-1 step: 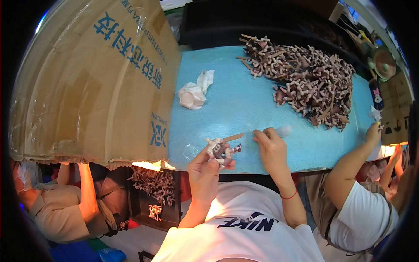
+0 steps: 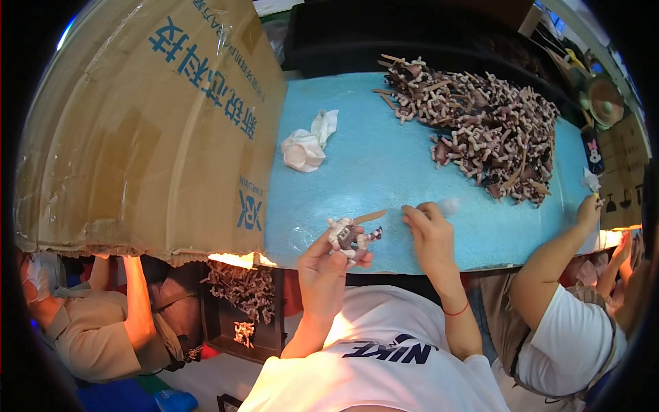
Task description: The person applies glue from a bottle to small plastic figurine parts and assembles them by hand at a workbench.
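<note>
My left hand (image 2: 324, 268) grips a small toy figure (image 2: 348, 237), white and dark brown, above the near edge of the blue table mat. A flat tan blade-like piece (image 2: 369, 217) sticks out from the figure's top toward the right. To the right of the figure, apart from it, is my right hand (image 2: 432, 240), thumb and forefinger drawn together in a pinch. Anything between those fingertips is too small to make out. A faint whitish, see-through scrap (image 2: 449, 204) lies just beyond the right hand.
A large heap of similar figures (image 2: 491, 130) covers the mat's far right. Crumpled white tissue (image 2: 304, 149) lies far left, by a tall cardboard box (image 2: 151, 137). A black tray (image 2: 274, 323) of figures stands below left. A co-worker's arm (image 2: 552, 257) reaches in at right.
</note>
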